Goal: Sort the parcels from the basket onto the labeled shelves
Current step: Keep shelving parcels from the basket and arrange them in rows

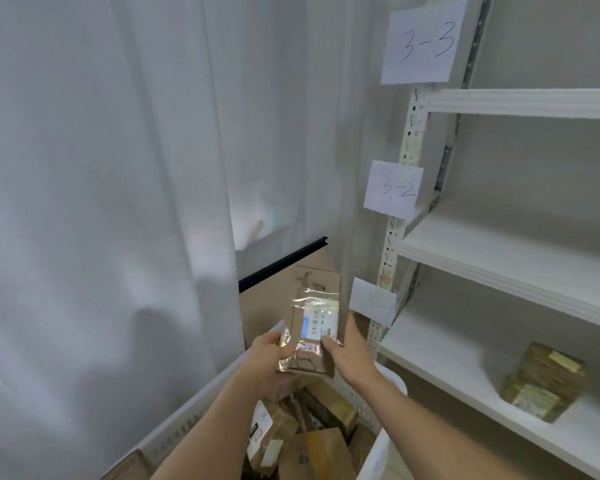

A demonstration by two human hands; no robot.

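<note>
1. Both hands, left hand point(269, 353) and right hand point(349, 353), hold 1 parcel point(314, 327) above the basket point(385, 441), fingers clamped on its edges.
2. Blurred handwriting risks misreading, sending it to shelf 3-2 point(393, 189) wrongly.

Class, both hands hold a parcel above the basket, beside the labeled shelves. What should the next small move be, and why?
Probably tilt the parcel toward the camera to read its small handwritten tag. The left hand and right hand both hold the parcel, the tag is too blurred to read, and the shelf labels 3-3 and 3-2 offer different destinations.
</note>
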